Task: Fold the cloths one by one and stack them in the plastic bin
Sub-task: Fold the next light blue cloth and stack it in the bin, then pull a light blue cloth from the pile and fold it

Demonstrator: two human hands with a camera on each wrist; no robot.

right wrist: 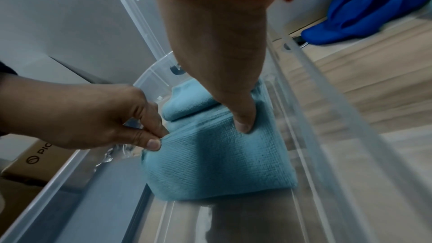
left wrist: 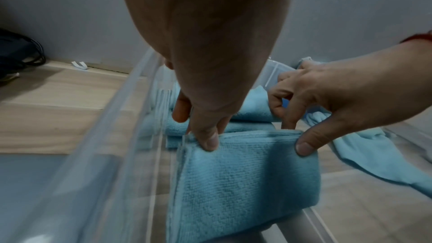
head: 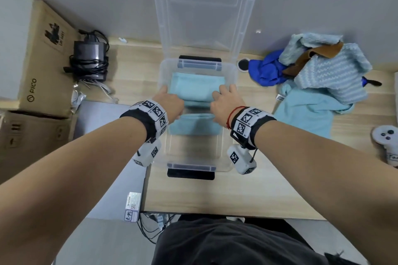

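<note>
Left hand (head: 170,102) and right hand (head: 225,100) each pinch a folded light-blue cloth (left wrist: 245,169), lowering it into the plastic bin (head: 233,75) against seemingly two stacked ones (head: 193,88); unfolded pile (head: 318,70) waits on the worktop (head: 226,195).

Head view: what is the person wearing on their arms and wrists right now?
Both forearms are bare, no sleeves. Each wrist carries a black strap faced with white tiles printed with black square fiducial markers: left wrist band, right wrist band. Under each hangs a white camera block with its own marker, left and right. The right wrist also has a thin red string bracelet.
</note>
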